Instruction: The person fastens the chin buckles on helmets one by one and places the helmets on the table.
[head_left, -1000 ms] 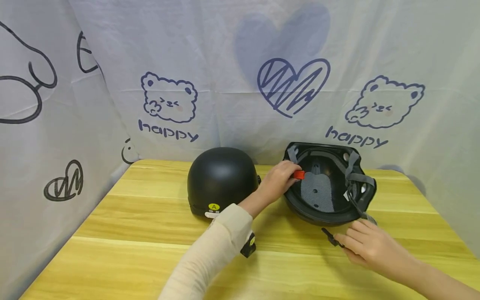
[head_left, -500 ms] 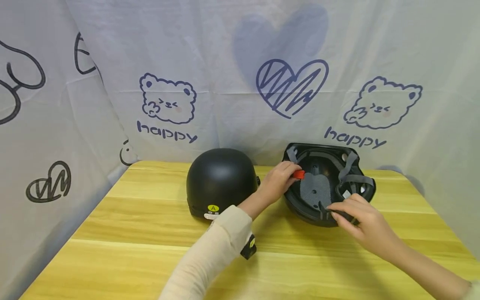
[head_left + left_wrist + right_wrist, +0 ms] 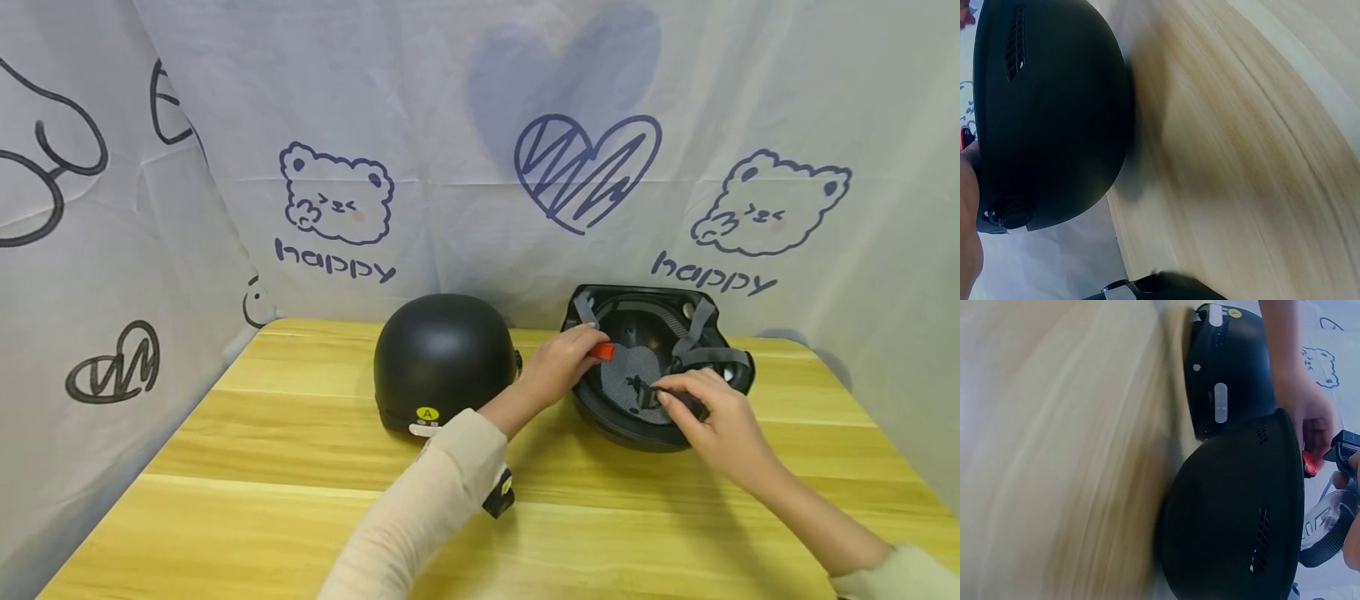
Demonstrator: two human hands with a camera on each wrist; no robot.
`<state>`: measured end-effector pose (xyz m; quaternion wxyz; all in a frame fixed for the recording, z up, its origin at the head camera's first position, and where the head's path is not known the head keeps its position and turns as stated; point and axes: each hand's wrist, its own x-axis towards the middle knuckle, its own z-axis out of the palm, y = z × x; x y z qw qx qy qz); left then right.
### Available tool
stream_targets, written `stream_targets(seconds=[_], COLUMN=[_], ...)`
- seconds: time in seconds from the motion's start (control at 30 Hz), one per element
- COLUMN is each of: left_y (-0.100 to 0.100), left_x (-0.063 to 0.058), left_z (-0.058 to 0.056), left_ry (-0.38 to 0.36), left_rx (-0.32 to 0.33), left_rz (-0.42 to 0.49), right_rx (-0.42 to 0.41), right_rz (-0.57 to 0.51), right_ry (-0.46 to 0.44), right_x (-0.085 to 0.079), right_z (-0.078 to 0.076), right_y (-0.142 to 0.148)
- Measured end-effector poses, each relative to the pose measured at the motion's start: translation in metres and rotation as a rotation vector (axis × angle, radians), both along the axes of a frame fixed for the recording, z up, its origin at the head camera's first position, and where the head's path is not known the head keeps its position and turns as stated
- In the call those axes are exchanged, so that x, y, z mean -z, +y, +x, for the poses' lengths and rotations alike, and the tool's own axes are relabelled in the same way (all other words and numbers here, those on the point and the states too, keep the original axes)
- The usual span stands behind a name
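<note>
Wood-grained tabletop [image 3: 255,500], bowl-shaped upturned helmet [image 3: 637,360]

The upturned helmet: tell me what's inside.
A grey pad lines the black shell, with grey straps at its edge. What the left hand, the right hand, the red clip and the black clip cover cannot be seen.
</note>
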<state>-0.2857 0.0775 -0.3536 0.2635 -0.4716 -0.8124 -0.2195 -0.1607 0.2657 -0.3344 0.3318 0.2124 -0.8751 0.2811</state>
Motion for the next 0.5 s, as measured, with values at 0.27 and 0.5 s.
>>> stream_targets(seconds=[0.27,0.5], left_y=[0.0,0.0], left_x=[-0.002,-0.003], left_z=[0.002,0.003], left_ry=[-0.022,-0.052], left_rx=[-0.028,-0.034], left_rz=[-0.04,-0.07], right_rx=[0.034,0.056], right_rz=[-0.053,-0.096], right_ry=[-0.052,-0.11], right_x=[-0.002,-0.003], right_z=[-0.014,-0.025], right_y=[-0.001,-0.006])
